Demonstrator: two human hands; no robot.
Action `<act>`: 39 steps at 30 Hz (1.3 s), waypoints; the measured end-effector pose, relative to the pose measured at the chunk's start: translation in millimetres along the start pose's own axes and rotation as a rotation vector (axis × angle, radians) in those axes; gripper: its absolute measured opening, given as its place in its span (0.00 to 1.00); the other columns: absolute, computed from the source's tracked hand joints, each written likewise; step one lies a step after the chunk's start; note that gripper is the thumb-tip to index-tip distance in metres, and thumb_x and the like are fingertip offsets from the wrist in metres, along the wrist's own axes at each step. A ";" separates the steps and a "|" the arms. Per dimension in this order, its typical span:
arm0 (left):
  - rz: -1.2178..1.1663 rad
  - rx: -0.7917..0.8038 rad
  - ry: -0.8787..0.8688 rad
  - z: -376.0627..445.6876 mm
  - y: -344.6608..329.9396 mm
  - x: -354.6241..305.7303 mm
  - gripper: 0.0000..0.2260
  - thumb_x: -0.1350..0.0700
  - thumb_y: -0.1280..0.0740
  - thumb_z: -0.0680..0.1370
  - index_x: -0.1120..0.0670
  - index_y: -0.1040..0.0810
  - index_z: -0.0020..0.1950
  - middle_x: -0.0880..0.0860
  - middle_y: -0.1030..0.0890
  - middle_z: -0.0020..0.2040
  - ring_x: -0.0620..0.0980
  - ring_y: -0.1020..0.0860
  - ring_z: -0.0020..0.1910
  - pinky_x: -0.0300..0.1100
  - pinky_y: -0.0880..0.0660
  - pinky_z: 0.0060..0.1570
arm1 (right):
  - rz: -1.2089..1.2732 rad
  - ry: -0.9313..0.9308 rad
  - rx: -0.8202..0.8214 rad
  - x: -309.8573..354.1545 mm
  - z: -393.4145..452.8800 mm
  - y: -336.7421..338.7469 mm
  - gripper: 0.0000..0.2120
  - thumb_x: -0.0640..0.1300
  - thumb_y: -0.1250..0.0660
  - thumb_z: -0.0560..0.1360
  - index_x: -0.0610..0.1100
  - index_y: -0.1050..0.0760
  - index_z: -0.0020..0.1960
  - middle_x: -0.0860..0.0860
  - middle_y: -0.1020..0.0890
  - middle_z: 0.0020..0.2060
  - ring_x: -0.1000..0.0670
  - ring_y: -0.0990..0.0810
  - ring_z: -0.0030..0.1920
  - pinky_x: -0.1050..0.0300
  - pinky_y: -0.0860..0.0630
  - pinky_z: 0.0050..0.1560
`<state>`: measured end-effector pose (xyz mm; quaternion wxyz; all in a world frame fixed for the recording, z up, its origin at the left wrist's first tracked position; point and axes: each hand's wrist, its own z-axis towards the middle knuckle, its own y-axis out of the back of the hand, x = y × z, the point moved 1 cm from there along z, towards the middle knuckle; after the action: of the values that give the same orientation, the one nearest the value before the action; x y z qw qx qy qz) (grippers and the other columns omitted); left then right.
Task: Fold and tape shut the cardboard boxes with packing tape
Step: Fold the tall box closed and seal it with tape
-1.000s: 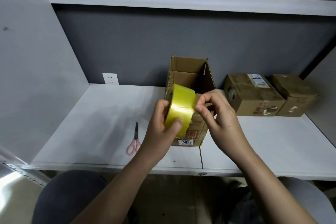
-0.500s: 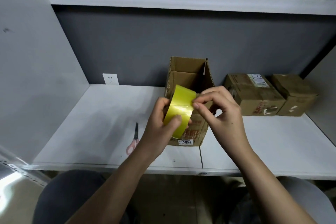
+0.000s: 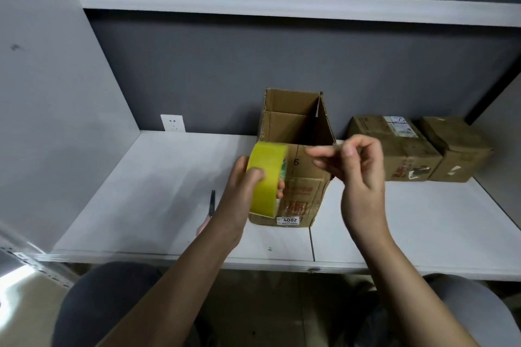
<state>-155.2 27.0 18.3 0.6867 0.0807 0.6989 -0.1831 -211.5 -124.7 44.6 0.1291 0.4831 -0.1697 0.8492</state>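
Yellow packing tape roll is held upright in front of the open cardboard box, which stands mid-shelf toward the front edge of the white shelf. Left hand grips the roll, thumb across its outer face. Right hand is raised just right of the roll, fingers curled with tips blurred; whether it pinches a tape end cannot be told. Box front reads "5"; a label reads "4002". Scissors lie left. Two closed boxes sit at the right rear.
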 end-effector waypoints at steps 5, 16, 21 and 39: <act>0.000 0.033 0.020 -0.9 0.3 2.1 0.06 0.56 0.41 0.80 0.49 0.29 0.56 0.45 0.17 0.36 0.42 0.19 0.34 0.39 0.22 0.35 | -0.122 -0.219 -0.010 -5.3 9.3 9.5 0.19 0.49 0.48 0.80 0.40 0.34 0.34 0.45 0.21 0.28 0.49 0.24 0.32 0.61 0.27 0.33; 0.047 0.057 0.018 -3.0 2.0 0.9 0.06 0.58 0.44 0.81 0.50 0.29 0.53 0.46 0.17 0.36 0.42 0.19 0.35 0.37 0.23 0.37 | -0.057 -0.278 0.056 -7.7 9.1 8.6 0.08 0.33 0.33 0.75 0.39 0.30 0.39 0.45 0.17 0.30 0.50 0.17 0.30 0.62 0.21 0.33; 0.064 0.049 0.022 -1.2 0.8 2.3 0.04 0.56 0.41 0.81 0.51 0.29 0.54 0.47 0.16 0.39 0.45 0.18 0.39 0.42 0.23 0.42 | -0.084 -0.281 0.120 -7.1 10.0 9.0 0.12 0.34 0.35 0.77 0.47 0.28 0.57 0.46 0.16 0.31 0.50 0.17 0.31 0.62 0.20 0.34; 0.082 0.082 0.055 -3.2 1.1 5.3 0.05 0.58 0.43 0.82 0.49 0.30 0.51 0.41 0.18 0.33 0.37 0.20 0.31 0.32 0.25 0.32 | -0.282 -0.403 0.109 -40.8 9.9 18.3 0.14 0.41 0.44 0.83 0.43 0.27 0.40 0.50 0.26 0.28 0.54 0.30 0.25 0.62 0.34 0.28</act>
<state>-157.9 28.4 12.8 0.6704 0.1422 0.7054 -0.1812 -190.5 -147.7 11.0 0.1835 0.6677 -0.0772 0.7173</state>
